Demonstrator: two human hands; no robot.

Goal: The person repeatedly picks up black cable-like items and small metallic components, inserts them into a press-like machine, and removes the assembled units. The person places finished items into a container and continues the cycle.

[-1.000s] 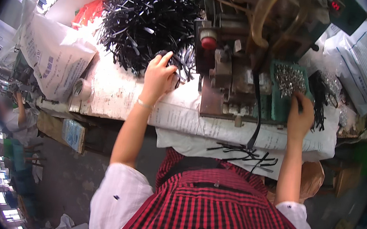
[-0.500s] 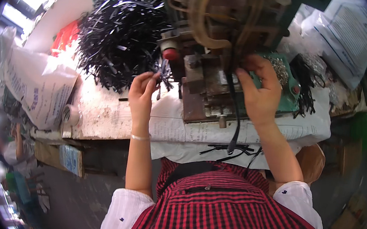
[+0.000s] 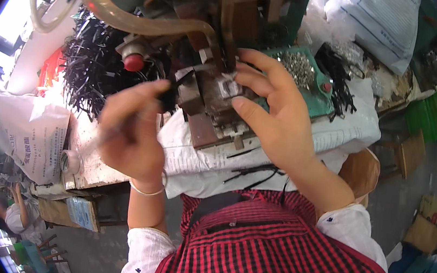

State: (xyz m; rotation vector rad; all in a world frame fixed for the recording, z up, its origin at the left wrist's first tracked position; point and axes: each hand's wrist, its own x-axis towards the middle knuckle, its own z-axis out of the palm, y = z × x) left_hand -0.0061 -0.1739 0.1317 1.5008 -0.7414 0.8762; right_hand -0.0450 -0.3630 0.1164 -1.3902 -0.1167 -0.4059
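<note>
My left hand (image 3: 134,131), smeared by motion, is raised left of a bench press machine (image 3: 194,92). Its thumb and finger are pinched on what looks like a black strip (image 3: 170,97), whose far end points at the machine. At the right of the metal die block (image 3: 229,87) is my right hand (image 3: 281,114), its fingers apart and curved round that side; thumb and fingertips sit close to the metal. Whether they touch it I cannot tell. Behind my left hand lies a big heap of black strips (image 3: 94,61).
A green tray (image 3: 318,102) of small metal pieces stands right of the machine, beside more black strips (image 3: 340,78). Clear hoses (image 3: 129,22) and a red button (image 3: 134,62) are close above my left hand. White sacks (image 3: 30,135) and a tape roll (image 3: 69,162) flank the bench.
My left hand has come up and toward the machine from beside the heap. The black strip hanging at the die front is gone from there; my right hand's fingers have spread. The view has shifted.
</note>
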